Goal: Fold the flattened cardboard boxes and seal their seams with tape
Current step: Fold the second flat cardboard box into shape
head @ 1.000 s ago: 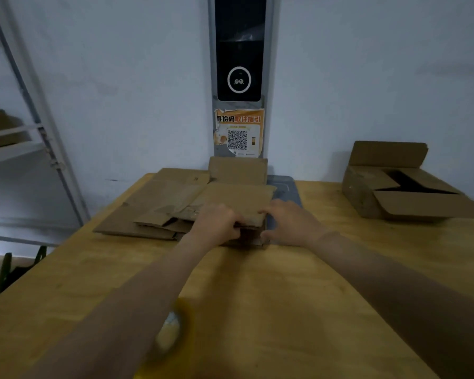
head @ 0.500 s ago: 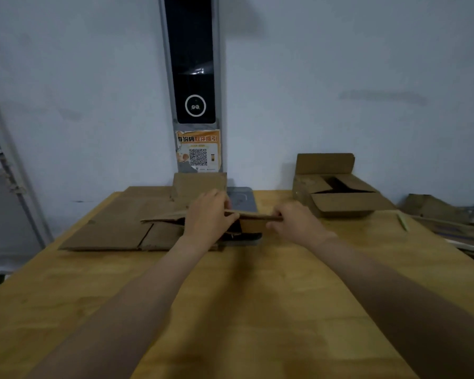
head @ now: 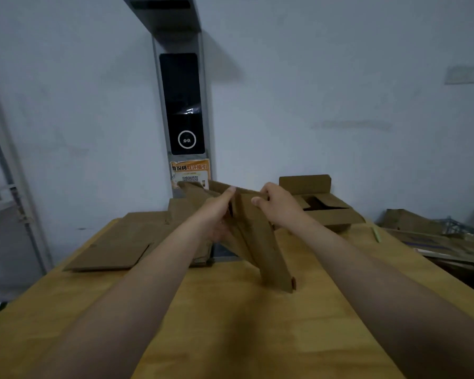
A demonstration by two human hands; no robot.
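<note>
A flattened brown cardboard box [head: 260,242] is raised off the wooden table [head: 230,324], tilted steeply with its lower corner close to the tabletop. My left hand [head: 216,214] grips its upper left part, thumb over the top edge. My right hand [head: 279,206] grips the upper right edge. More flattened boxes [head: 115,247] lie stacked on the table at the back left. No tape is in view.
An opened-up cardboard box [head: 326,212] stands at the back right. Loose cardboard and clutter [head: 435,239] lie off the table's right edge. A dark wall-mounted device [head: 184,105] with a poster hangs behind. A metal shelf frame [head: 8,187] stands at the left.
Both hands have lifted the top flattened box off the stack and tipped it up toward me; it now hangs tilted above the table. The camera has tilted upward.
</note>
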